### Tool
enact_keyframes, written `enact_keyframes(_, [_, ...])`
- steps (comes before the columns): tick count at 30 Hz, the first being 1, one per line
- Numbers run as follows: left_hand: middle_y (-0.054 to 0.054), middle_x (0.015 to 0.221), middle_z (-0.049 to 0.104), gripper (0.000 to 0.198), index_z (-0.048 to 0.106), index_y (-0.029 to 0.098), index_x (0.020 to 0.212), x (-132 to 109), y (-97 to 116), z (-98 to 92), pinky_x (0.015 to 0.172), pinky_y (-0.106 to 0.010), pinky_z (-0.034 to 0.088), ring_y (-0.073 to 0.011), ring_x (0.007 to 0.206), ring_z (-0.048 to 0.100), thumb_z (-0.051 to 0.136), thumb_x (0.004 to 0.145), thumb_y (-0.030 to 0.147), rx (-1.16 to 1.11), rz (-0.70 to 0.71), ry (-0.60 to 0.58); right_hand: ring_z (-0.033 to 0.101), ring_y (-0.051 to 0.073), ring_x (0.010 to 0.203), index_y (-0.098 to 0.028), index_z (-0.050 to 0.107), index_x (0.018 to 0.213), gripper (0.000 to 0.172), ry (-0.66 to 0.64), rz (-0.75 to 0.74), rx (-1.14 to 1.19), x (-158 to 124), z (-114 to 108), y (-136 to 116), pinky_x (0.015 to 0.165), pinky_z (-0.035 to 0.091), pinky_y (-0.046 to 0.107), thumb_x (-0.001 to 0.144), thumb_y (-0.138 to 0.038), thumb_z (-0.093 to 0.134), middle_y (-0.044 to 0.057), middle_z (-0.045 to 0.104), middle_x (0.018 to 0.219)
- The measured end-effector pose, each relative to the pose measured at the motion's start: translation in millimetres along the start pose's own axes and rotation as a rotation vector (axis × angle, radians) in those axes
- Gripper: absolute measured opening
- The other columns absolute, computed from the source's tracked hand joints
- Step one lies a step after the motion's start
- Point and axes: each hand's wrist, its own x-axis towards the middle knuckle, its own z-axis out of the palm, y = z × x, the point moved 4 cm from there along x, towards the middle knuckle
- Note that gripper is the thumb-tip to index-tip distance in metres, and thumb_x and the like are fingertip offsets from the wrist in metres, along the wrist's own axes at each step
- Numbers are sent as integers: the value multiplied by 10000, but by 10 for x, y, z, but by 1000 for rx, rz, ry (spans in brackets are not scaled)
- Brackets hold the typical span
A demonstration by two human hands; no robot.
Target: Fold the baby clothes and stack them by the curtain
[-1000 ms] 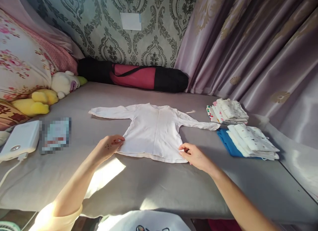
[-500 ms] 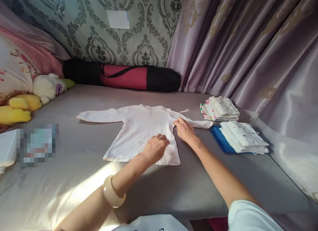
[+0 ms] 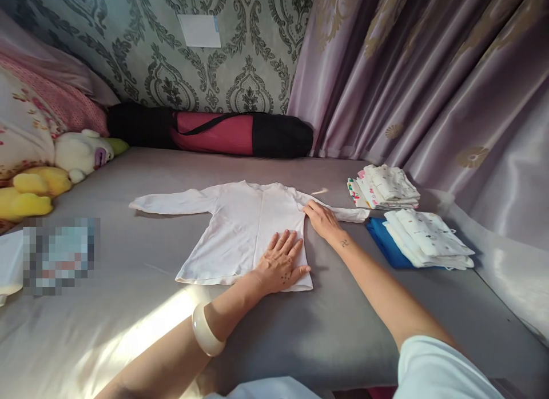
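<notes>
A small white long-sleeved shirt (image 3: pixel 235 233) lies spread on the grey bed sheet, its sleeves stretched out to both sides. My left hand (image 3: pixel 279 262) rests flat on the shirt's lower right part, fingers spread. At the right armpit, my right hand (image 3: pixel 321 219) has its fingers pinched together on the shirt's side edge. The fabric between those fingertips is mostly hidden. A pale bangle (image 3: pixel 208 330) circles my left wrist.
Folded clothes form a patterned stack (image 3: pixel 384 187) and a white stack (image 3: pixel 429 239) over blue cloth (image 3: pixel 381 244) at right. A black and red long bag (image 3: pixel 214 133) lies along the wall. Plush toys (image 3: pixel 81 153) sit at left, near a blurred package (image 3: pixel 64 253).
My left hand has turned from loosely curled to flat with spread fingers, pressing lower on the shirt. My right hand stays at the armpit edge. The view has shifted slightly.
</notes>
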Motion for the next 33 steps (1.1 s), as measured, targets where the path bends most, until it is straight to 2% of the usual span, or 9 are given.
enact_keyframes(7, [-200,1601,197,796,297,83,1515,26,46,-51,1183,-576,117,-372,1488,86,262,949,642,-93,16,-98,564,217,1045,-205,654,1134,383,-59,20,-13,9,-37,-89,855,417,309,960,-135,320,104,621,1157])
enact_keyframes(10, [-192,1573,289,732,393,123,1472,-50,15,-271,1176,-516,224,-329,1470,227,381,934,618,-184,23,-106,587,224,1051,-177,666,1139,414,-116,36,-29,27,-73,-107,866,421,322,937,-99,314,127,631,1163])
enact_keyframes(13, [-155,1452,496,500,542,172,1351,-327,-282,-628,1064,-392,414,-257,1284,519,418,968,468,-239,-137,83,626,226,1025,-189,695,1086,415,-184,63,-42,101,-150,-91,847,428,328,914,-81,333,124,663,1144])
enact_keyframes(16, [-135,1191,650,369,622,174,1184,-844,-775,-907,912,-357,480,-235,1042,625,361,990,350,-127,-500,308,661,245,955,-205,719,1019,394,-169,135,-71,266,-334,-202,811,441,347,909,-103,355,135,711,1044])
enact_keyframes(20, [-81,899,650,245,612,198,931,-1464,-1210,-951,783,-329,464,-226,880,615,395,964,306,16,-909,260,667,241,928,-198,733,976,352,-47,20,76,678,-612,-915,793,457,318,937,-178,384,121,735,974])
enact_keyframes(23, [-31,846,634,223,550,226,821,-1623,-1241,-892,726,-274,438,-189,859,603,405,958,327,-46,-969,234,657,217,990,-214,736,961,278,-130,-199,290,1059,-651,-1731,829,453,278,927,-194,461,75,738,1015])
enact_keyframes(27, [-13,809,623,205,506,230,815,-1629,-1203,-833,693,-272,417,-179,836,593,394,955,329,-97,-974,261,603,223,1133,-199,687,1095,227,-225,-263,369,1474,-553,-2544,890,446,277,893,-259,604,92,679,1197])
enact_keyframes(30, [-10,770,609,178,488,227,810,-1618,-1219,-808,682,-285,412,-182,796,584,405,942,312,-109,-921,286,586,247,1148,-192,651,1118,323,-294,-250,353,1630,-437,-2808,876,456,298,826,-318,705,121,620,1285])
enact_keyframes(33, [-13,739,597,189,452,228,753,-1630,-1249,-790,658,-294,404,-187,752,569,432,927,299,-101,-890,298,617,237,1058,-204,648,1030,199,-327,-238,362,1681,-337,-2854,821,464,301,853,-294,662,106,660,1193])
